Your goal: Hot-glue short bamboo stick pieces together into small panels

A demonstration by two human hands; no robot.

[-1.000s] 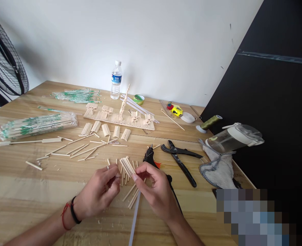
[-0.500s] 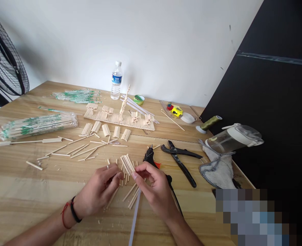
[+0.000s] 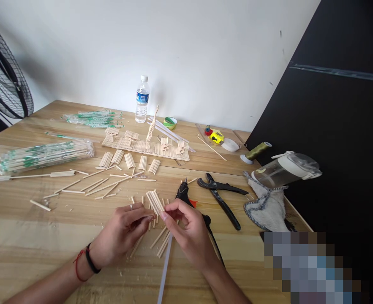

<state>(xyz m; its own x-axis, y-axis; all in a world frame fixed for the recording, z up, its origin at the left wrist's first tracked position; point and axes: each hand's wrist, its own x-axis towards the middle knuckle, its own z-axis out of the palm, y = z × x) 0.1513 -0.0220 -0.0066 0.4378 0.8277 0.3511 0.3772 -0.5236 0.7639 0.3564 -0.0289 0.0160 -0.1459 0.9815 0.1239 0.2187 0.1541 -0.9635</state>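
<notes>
Fingers [image 3: 145, 218] of the left hand [image 3: 123, 234] and the right hand [image 3: 191, 236] are closed in a pinch on the near end of a small panel of short sticks [image 3: 155, 202], held just above the table [image 3: 31, 236] at its near middle, over loose sticks [image 3: 162, 245], with the glue gun [image 3: 183, 193] just to the right.
</notes>
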